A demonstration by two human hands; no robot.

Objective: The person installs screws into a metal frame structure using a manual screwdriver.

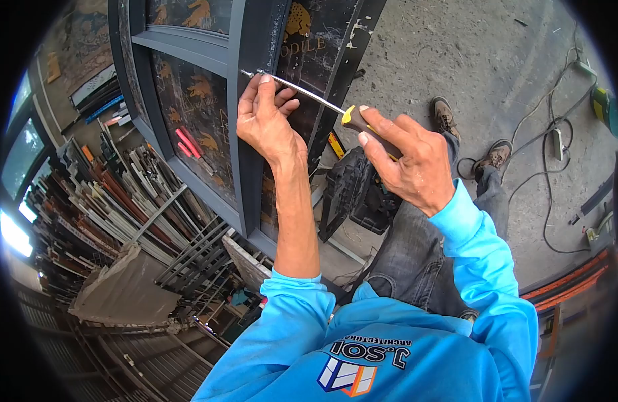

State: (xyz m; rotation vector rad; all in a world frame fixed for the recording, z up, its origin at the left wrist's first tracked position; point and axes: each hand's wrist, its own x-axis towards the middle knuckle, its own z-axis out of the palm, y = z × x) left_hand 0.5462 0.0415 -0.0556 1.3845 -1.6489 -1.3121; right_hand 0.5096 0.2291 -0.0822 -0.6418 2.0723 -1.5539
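My right hand [409,157] is wrapped round the yellow and dark handle of a screwdriver [309,95]. Its long metal shaft points left to a dark grey metal frame [239,127]. Thumb and forefinger of my left hand [269,120] pinch round the shaft's far end, with the other fingers curled loosely. Just past the fingertips, a small silvery piece like a screw [247,73] shows against the frame. The fingers partly hide where shaft and piece meet. Red-handled pliers [190,144] lie on a dark printed board [195,107] within the frame.
An open black tool case [346,191] stands below the frame, near my legs. Many long metal profiles [115,208] are stacked at the left. Cables [547,147] trail over the concrete floor [429,47] at the right, near a green and yellow object [605,110].
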